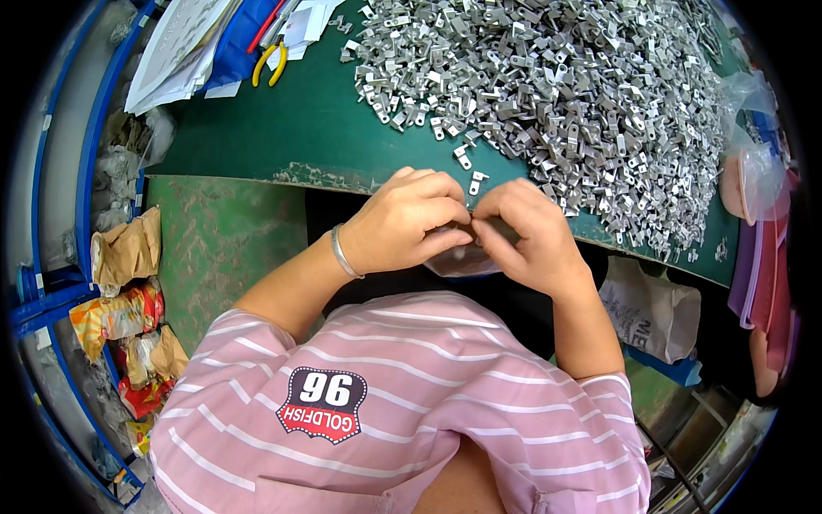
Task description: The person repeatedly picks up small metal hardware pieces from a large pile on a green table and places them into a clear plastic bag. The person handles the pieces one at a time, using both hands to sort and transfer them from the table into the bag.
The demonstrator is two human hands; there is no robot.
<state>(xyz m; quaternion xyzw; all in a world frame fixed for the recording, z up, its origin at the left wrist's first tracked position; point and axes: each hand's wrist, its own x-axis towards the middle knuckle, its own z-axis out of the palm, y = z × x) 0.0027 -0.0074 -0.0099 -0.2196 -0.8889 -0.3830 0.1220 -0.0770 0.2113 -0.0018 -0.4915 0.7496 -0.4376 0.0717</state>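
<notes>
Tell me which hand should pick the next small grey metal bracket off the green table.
Probably the right hand: it sits closer to the heap of small grey metal brackets. Both hands pinch a small clear plastic bag; the left hand could hold it.

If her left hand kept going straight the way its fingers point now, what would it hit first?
The left hand points rightward, fingertips already at the small clear bag pinched between both hands. Just past that it would meet the right hand, which touches or nearly touches it. Depth is hard to judge.
</notes>
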